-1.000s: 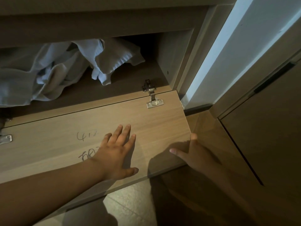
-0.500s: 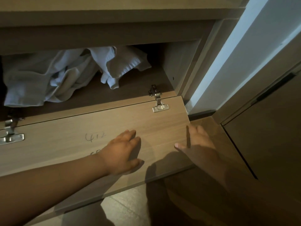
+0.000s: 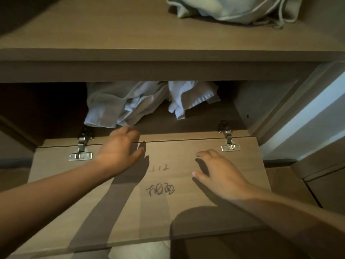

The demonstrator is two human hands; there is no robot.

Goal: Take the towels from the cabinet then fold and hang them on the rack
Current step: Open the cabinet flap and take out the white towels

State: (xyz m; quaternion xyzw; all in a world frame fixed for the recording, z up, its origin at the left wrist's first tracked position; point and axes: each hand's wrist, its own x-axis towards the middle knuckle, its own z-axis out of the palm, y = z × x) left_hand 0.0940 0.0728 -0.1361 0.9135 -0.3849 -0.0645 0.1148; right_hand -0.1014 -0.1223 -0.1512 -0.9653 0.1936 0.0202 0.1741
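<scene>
Several crumpled white towels [image 3: 130, 103] lie inside the low cabinet compartment, behind the drop-down wooden door [image 3: 168, 208] that lies flat and open. My left hand [image 3: 119, 148] reaches over the door's hinge edge, its fingertips just short of the nearest towel, holding nothing. My right hand [image 3: 218, 174] hovers over the door's inner face with fingers loosely bent, empty. More pale cloth [image 3: 233, 10] lies on the shelf on top of the cabinet.
Two metal hinges [image 3: 81, 152] [image 3: 228, 141] join the door to the cabinet floor. Handwritten marks [image 3: 160, 189] sit on the door. A pale wall strip [image 3: 308, 124] and wooden panels stand at the right. Tiled floor [image 3: 138, 251] shows below.
The view has swung left and up, showing the shelf top. My left hand moved forward from the door to the cabinet opening. My right hand came off the door's right edge onto its face.
</scene>
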